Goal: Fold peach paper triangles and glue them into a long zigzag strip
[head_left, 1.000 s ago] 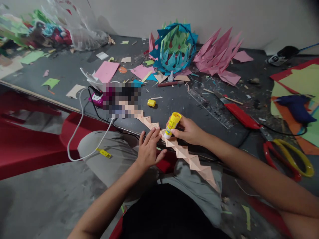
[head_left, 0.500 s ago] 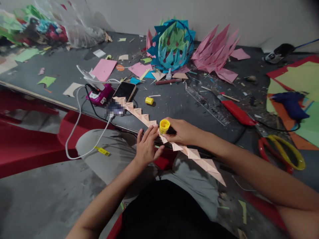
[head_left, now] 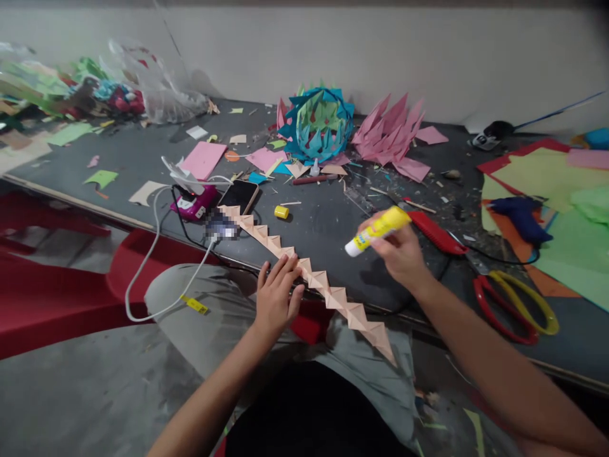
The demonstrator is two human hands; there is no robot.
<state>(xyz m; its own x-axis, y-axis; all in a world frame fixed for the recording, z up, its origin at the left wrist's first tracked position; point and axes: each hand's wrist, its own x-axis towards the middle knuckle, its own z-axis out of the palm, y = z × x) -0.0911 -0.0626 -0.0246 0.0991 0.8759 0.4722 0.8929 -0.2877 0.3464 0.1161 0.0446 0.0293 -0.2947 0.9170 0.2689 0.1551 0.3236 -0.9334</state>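
A zigzag strip of folded peach paper [head_left: 337, 298] runs from beside the phones, across the table edge and over my lap. My left hand [head_left: 277, 295] rests on its middle, fingers spread with the tips on the paper. Up off the table, to the right of the strip, my right hand [head_left: 402, 251] grips a yellow glue stick [head_left: 380, 230], tilted with its white end to the lower left. The yellow cap [head_left: 281, 212] lies on the table behind the strip.
Blue-green [head_left: 318, 127] and pink [head_left: 390, 136] folded-paper pieces stand at the back. Red-yellow scissors [head_left: 516, 304], a glue gun [head_left: 521, 216] and coloured sheets lie right. A purple power adapter [head_left: 195, 202] and phone [head_left: 240, 195] with cables are left.
My right hand has lifted the glue stick off the strip and moved right, turning it from upright to tilted. My left hand stays on the paper. The camera view has shifted.
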